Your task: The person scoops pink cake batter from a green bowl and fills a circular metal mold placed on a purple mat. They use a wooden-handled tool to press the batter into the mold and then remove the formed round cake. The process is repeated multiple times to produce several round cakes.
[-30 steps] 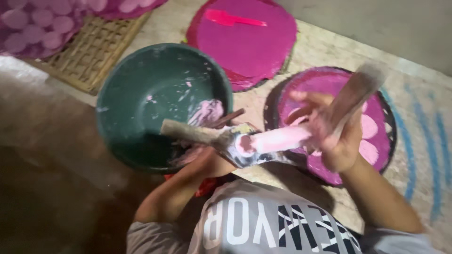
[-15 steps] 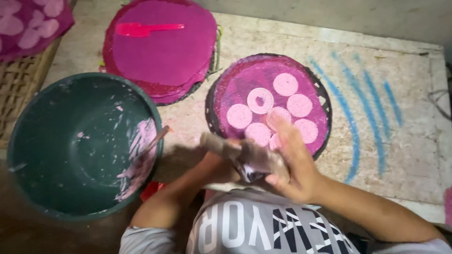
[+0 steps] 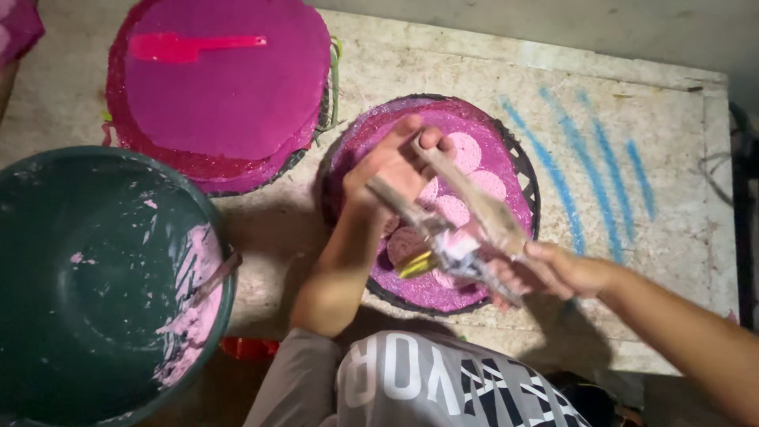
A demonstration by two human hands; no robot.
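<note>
A hinged wooden press (image 3: 466, 217) with two long handles is held above a round woven tray (image 3: 522, 162) lined with glittery pink-purple sheet, near the middle of the view. Pale pink discs (image 3: 466, 150) lie on that tray beneath the tool. The left hand (image 3: 395, 166) closes its fingers around the handle ends at about 11 o'clock from the press; the right hand (image 3: 553, 273) grips the smeared hinge end at about 4 o'clock. At 10 o'clock sits a stack of pink sheets (image 3: 229, 103) with a pink spatula (image 3: 186, 46) on top. At 8 o'clock a dark green basin (image 3: 95, 277) holds pink paste. All rest on a stone surface (image 3: 632, 103) streaked with blue.
</note>
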